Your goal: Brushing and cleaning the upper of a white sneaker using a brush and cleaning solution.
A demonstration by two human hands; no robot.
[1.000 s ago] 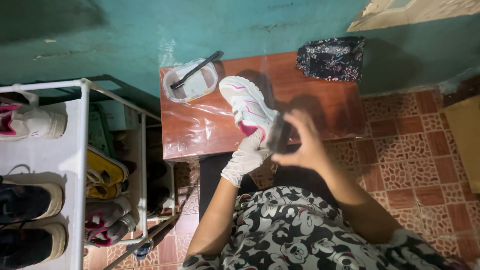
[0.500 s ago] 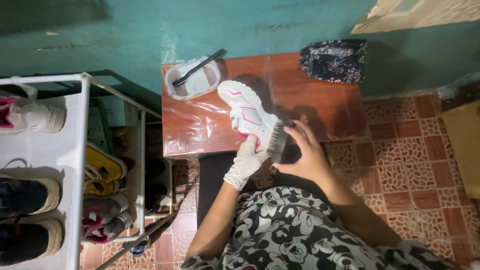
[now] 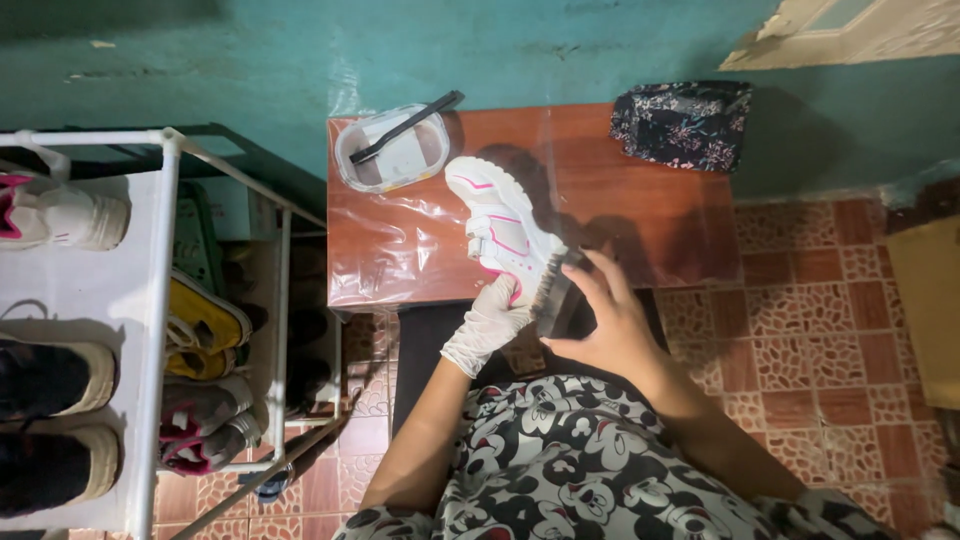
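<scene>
On the wooden counter (image 3: 640,210), which is covered with a clear plastic sheet, a clear plastic container (image 3: 392,152) sits at the far left corner, close to the teal wall; its contents cannot be made out, and a dark-handled brush (image 3: 408,126) lies slantwise across its rim. A dark floral pouch (image 3: 682,124) rests at the far right corner, well apart from the container. The left hand (image 3: 490,322), in a white glove, is closed around the heel end of a white sneaker with pink trim (image 3: 502,228), whose toe points toward the container while its heel hangs at the near edge of the counter. The bare right hand (image 3: 604,318) grips a dark scrubbing brush (image 3: 555,290) and presses its bristles against the sneaker's heel, just beside the gloved fingers. To the left stands a white shoe rack (image 3: 160,300) loaded with several pairs of shoes.
</scene>
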